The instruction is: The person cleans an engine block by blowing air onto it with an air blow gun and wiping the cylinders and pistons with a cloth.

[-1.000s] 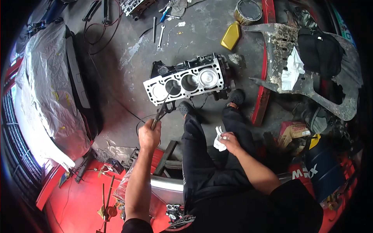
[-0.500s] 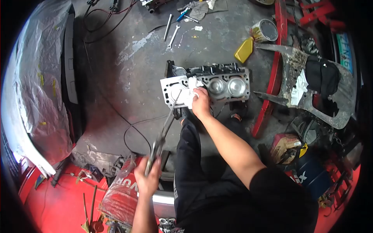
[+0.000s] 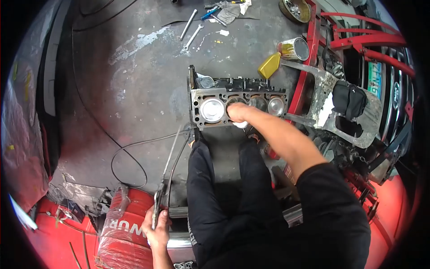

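Observation:
An engine block (image 3: 219,123) lies on the floor between and beyond my feet, its flat face with round cylinder bores upward. My right hand (image 3: 237,112) reaches into the second bore from the left; its fingers are hidden inside. A bit of white cloth (image 3: 240,125) shows just below that hand, at the block's near edge. A bright piston top (image 3: 212,110) shows in the leftmost bore. At the lower left, my left hand (image 3: 156,227) is closed round the handle of a long thin-nozzled metal tool (image 3: 160,193), which points up toward the block without touching it.
Wrenches (image 3: 193,37), a grey rag (image 3: 229,12), a yellow bottle (image 3: 269,66) and a can (image 3: 294,48) lie beyond the block. A looped black cable (image 3: 117,152) crosses the floor at left. At right are a red frame (image 3: 301,92) and a worn panel with a black bag (image 3: 348,99).
My right hand has moved from my lap to the block and into a bore, carrying the white cloth. My left hand has drawn the tool back from the block. The view has shifted.

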`<state>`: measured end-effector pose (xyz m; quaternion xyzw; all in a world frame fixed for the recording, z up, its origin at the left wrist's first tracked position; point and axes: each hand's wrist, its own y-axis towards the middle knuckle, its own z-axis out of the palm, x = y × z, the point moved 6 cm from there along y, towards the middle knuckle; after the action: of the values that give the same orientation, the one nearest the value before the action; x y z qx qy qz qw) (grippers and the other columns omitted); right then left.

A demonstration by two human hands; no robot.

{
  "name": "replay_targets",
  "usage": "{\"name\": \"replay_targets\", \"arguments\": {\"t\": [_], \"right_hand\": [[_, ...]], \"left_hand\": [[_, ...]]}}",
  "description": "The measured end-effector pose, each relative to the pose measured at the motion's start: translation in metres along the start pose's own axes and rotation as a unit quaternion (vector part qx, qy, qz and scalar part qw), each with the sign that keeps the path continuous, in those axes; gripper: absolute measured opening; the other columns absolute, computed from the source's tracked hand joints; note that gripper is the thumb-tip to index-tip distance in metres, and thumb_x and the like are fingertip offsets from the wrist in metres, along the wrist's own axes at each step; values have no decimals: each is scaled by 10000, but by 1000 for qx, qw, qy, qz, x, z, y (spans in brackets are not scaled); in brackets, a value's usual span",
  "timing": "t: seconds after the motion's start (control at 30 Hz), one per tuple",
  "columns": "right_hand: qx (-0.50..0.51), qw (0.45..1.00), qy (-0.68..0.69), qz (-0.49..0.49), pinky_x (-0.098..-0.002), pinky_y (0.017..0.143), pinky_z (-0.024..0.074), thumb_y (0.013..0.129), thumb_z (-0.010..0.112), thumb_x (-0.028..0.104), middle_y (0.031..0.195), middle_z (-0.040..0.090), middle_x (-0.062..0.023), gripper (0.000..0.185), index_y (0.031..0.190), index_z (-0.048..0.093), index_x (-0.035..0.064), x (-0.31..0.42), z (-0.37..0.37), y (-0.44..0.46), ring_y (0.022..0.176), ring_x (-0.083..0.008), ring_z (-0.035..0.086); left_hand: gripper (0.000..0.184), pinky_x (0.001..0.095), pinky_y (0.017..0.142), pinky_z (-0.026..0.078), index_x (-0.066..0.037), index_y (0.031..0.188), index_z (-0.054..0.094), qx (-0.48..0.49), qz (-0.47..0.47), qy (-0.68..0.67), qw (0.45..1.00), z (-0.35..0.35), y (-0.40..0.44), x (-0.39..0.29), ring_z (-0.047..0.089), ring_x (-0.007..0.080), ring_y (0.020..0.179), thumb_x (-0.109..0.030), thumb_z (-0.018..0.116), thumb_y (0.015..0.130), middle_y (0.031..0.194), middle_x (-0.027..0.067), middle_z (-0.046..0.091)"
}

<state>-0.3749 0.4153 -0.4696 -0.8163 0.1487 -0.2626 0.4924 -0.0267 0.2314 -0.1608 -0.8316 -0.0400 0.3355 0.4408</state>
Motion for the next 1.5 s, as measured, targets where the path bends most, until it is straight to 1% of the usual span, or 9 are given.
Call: {"name": "replay_targets", "arguments": {"t": [0.2,0.27,0.37,0.7,0.93,1.17,1.27,1.4,1.5], "right_hand": [[-28,934,-354,-30,-374,809,531,774,682,130,1043,751,-73,221,971,781,109,24,5,-33,927,-238,708],[-145,986,-71,-38,-370,775,530,722,639,62,968,755,-99,254,931,781,90,22,-7,-79,870,-249,707],[117,923,328,-165,-396,698,550,683,568,63,853,746,-136,327,916,789,123,49,68,-174,774,-267,703],[-96,866,483,88,-444,990,471,781,653,187,1239,631,-178,317,1069,702,66,28,235,-321,1175,-357,578],[-85,933,336,-92,-456,1058,408,751,671,126,1280,551,-170,520,1262,610,46,0,236,-384,1252,-387,474],[-438,689,573,67,-394,1022,443,800,586,-22,1188,615,-205,366,1161,643,-17,-84,184,-296,1155,-373,567],[-517,579,623,95,-394,1025,436,818,581,-10,1217,605,-213,337,1148,641,-33,-92,114,-216,1151,-356,581],[-477,641,571,189,-343,993,457,865,556,54,1139,666,-218,322,1156,658,-37,-71,65,-90,1099,-338,631],[-311,225,889,249,-491,808,543,898,495,50,982,679,-168,211,1039,638,-15,-81,85,-4,869,-345,667]], "left_hand": [[232,251,577,513,22,1073,678,26,48,29,998,7,-28,-17,615,93,613,-66,730,864,793,57,697],[270,250,576,515,16,1135,661,63,76,56,994,24,-33,-20,614,99,631,-55,696,877,862,57,702],[267,310,714,533,-37,1095,692,92,101,135,981,89,-39,-46,693,181,760,-107,756,846,862,122,714],[199,520,703,528,-72,917,643,62,239,376,893,290,-40,-95,666,435,780,-264,677,880,821,208,686],[240,536,706,521,-61,866,625,11,277,436,856,345,-40,-138,658,451,781,-297,666,889,781,228,678],[251,482,666,525,-21,910,637,41,226,496,837,345,-77,-146,660,433,745,-271,653,903,794,227,677],[190,335,592,467,7,958,673,-13,191,273,943,313,-98,-150,528,157,578,-159,708,872,658,148,612],[207,244,507,439,9,1031,693,-33,150,205,967,233,-104,-110,539,59,558,-131,718,882,686,-1,625],[194,230,516,456,19,1069,673,-38,100,155,982,170,-104,-93,556,69,570,-93,676,910,748,17,646]]}}
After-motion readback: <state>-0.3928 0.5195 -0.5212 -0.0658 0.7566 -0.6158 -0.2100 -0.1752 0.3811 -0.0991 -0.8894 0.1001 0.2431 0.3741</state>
